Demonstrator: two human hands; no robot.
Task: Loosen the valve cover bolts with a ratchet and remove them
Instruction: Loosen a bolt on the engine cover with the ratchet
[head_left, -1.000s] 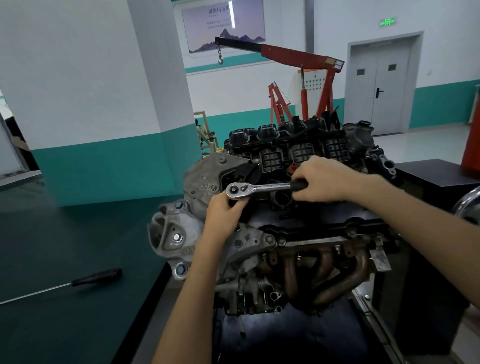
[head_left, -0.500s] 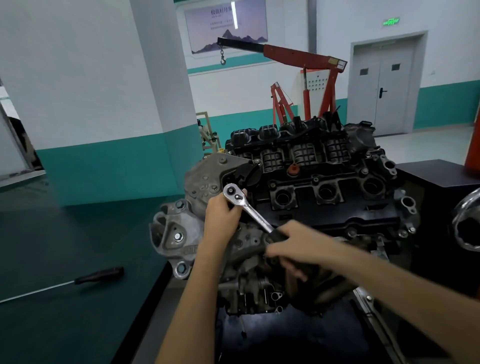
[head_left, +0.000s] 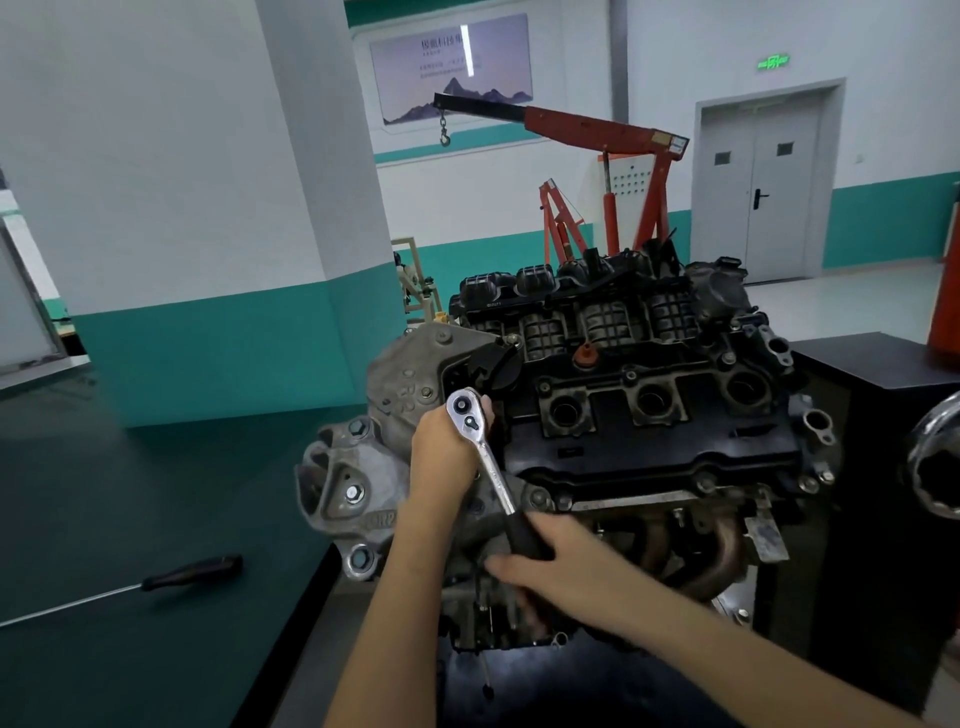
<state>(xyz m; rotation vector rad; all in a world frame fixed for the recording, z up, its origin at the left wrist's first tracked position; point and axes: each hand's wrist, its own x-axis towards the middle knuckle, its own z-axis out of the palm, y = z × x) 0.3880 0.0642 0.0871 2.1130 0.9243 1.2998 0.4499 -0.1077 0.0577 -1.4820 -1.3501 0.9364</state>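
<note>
Engine dominates the view: a grey cast-metal and black engine (head_left: 363, 483) stands in the middle, its rusty exhaust pipes on the near side. Left of it lies a dark green bench (head_left: 130, 493) with a long black-handled screwdriver (head_left: 192, 566) resting well apart from the work.

On top of the engine sits the black plastic valve cover (head_left: 649, 457), its three open plug wells in a row. The chrome ratchet with a black grip (head_left: 488, 462) has its head at the cover's left end. A second ago its handle lay across the cover pointing right; now it slants toward the near right, so it has swung through a fair arc about the head.

The left hand (head_left: 441, 447) cups the ratchet head from the left, fingers curled under it, steadying it in the same spot as before. The right hand (head_left: 561, 566) holds the black grip at the near end, having travelled with it from over the cover.

Small silver valve cover bolts (head_left: 705, 483) show seated along the near edge. The one under the ratchet head is hidden, so I cannot tell how far it has backed out. I judge this one stroke among several, with most bolts yet to come.
</note>
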